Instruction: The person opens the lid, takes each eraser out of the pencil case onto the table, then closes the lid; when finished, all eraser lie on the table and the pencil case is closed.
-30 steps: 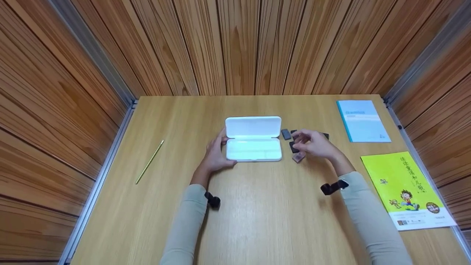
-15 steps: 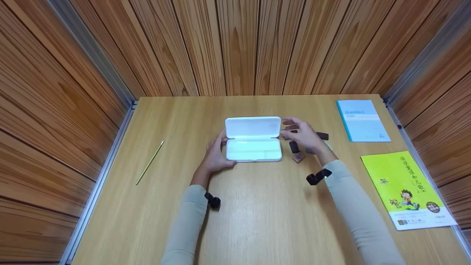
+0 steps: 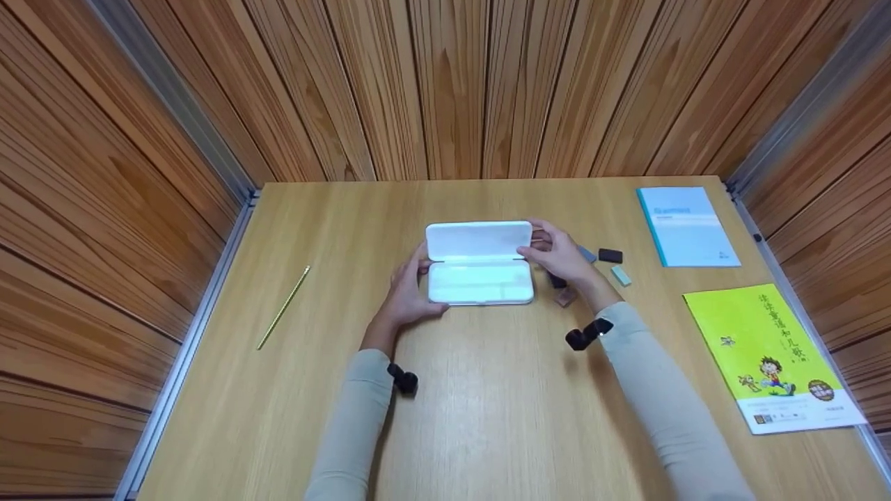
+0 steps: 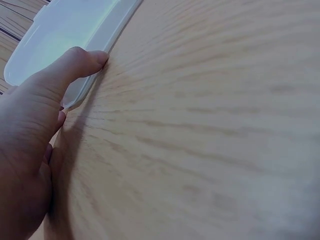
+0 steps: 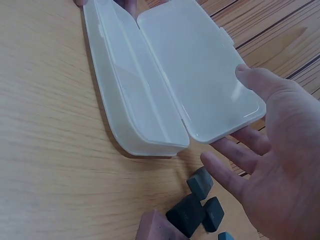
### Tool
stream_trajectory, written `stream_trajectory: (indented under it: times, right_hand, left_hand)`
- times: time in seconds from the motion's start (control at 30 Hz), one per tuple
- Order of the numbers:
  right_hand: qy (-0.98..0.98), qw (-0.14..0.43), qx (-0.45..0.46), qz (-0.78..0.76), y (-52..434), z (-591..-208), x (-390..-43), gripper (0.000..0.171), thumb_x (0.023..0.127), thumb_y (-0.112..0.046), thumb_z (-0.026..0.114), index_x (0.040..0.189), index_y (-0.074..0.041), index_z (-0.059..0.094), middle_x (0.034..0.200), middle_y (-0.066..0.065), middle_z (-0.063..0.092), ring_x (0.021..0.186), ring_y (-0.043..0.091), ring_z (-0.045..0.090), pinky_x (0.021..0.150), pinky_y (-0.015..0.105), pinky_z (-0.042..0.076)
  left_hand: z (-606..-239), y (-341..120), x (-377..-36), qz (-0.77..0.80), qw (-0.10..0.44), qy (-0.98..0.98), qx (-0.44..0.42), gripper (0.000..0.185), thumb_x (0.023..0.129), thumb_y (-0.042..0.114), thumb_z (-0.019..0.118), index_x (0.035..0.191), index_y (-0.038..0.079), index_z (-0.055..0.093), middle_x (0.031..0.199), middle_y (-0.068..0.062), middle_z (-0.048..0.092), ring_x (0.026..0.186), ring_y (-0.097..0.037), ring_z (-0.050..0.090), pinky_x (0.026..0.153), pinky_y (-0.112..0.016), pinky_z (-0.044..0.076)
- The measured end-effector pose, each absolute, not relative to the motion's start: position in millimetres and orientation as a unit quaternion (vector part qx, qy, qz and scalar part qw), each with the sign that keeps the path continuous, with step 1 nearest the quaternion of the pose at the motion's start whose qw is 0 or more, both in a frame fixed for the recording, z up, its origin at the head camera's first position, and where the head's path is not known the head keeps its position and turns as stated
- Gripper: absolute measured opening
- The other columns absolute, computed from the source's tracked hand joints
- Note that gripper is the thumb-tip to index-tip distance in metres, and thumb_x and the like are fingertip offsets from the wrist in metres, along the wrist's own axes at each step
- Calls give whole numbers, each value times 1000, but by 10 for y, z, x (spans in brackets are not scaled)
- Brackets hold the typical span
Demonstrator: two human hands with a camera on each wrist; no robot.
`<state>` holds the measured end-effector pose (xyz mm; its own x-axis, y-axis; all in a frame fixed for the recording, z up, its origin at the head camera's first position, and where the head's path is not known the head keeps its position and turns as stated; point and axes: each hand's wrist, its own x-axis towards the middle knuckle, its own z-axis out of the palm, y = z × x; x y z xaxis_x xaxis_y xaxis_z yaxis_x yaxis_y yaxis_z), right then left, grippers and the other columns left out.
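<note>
A white plastic pencil case point(image 3: 480, 296) lies on the table with its lid point(image 3: 477, 241) raised at the back; its inside looks bare. My left hand point(image 3: 412, 292) grips the case's left end, thumb on the front edge and the other fingers round the side. At the lid's right end is my right hand point(image 3: 562, 259). In the right wrist view its thumb point(image 5: 257, 80) presses the inner face of the lid and its fingers reach behind. Small eraser-like blocks, a dark one point(image 5: 186, 214) and a pinkish one point(image 5: 157, 227) among them, lie below this hand.
A black block point(image 3: 610, 256) and a pale green one point(image 3: 621, 276) lie right of the right hand. Farther right are a light blue book point(image 3: 689, 229) and a yellow-green book point(image 3: 769, 355). A gold pencil point(image 3: 283, 307) lies at left. Wooden panels point(image 3: 452, 90) stand behind the table.
My right hand has moved left from over the blocks to the lid's right end and taken hold of it. The left hand and the case have stayed put.
</note>
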<state>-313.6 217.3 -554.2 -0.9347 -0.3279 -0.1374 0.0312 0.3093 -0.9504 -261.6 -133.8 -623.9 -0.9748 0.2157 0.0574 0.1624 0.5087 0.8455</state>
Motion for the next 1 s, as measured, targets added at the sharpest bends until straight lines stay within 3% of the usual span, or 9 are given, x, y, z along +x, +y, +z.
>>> stream_trajectory:
  times: [0.07, 0.13, 0.3, 0.47, 0.67, 0.9, 1.0]
  right_hand:
    - [793, 152, -99, -581, 2174, -5534, -3126, 70, 110, -16, 73, 171, -3, 40, 163, 27, 58, 150, 42, 60, 105, 16, 56]
    - [796, 155, -107, -575, 2186, -5525, -3113, 65, 111, -18, 73, 168, -3, 45, 162, 27, 59, 150, 42, 60, 109, 21, 56]
    - [816, 181, -147, -528, 2218, -5505, -3059, 57, 113, -30, 70, 163, -7, 56, 162, 22, 62, 155, 42, 57, 131, 54, 45]
    - [833, 203, -191, -478, 2229, -5511, -2989, 51, 117, -38, 60, 161, -13, 62, 170, 18, 57, 162, 44, 47, 133, 70, 33]
    - [835, 191, -220, -467, 2199, -5548, -2935, 45, 119, -30, 56, 158, -11, 65, 174, 23, 52, 166, 50, 40, 135, 75, 26]
    - [838, 186, -220, -464, 2199, -5628, -2839, 42, 113, -28, 69, 152, -13, 71, 181, 24, 41, 173, 51, 28, 138, 76, 17]
    - [842, 183, -226, -454, 2199, -5670, -2803, 43, 110, -28, 74, 151, -15, 72, 182, 23, 37, 173, 51, 25, 137, 77, 17]
  left_hand:
    - [-6237, -1342, -2618, 483, 28, 868, 110, 140, 76, 29, 103, 183, 19, 14, 157, -12, 62, 150, -34, 50, 137, -66, 16]
    - [-6236, -1345, -2621, 480, 29, 870, 111, 141, 76, 30, 103, 183, 19, 12, 156, -13, 63, 149, -34, 51, 137, -66, 15]
    - [-6237, -1345, -2640, 468, 23, 876, 116, 139, 75, 30, 103, 182, 14, 15, 155, -15, 62, 147, -35, 52, 137, -67, 15]
    - [-6230, -1336, -2634, 463, 30, 878, 118, 136, 77, 31, 102, 182, 17, 18, 157, -16, 58, 149, -36, 50, 138, -67, 16]
    - [-6220, -1337, -2614, 459, 42, 880, 114, 127, 80, 32, 101, 181, 20, 24, 169, -14, 53, 157, -39, 44, 138, -68, 17]
    - [-6214, -1350, -2610, 451, 55, 882, 122, 111, 80, 45, 102, 172, 22, 45, 175, -8, 52, 160, -37, 40, 137, -66, 25]
    - [-6206, -1352, -2598, 454, 60, 881, 121, 103, 85, 52, 96, 172, 25, 47, 175, -8, 52, 160, -37, 40, 136, -66, 24]
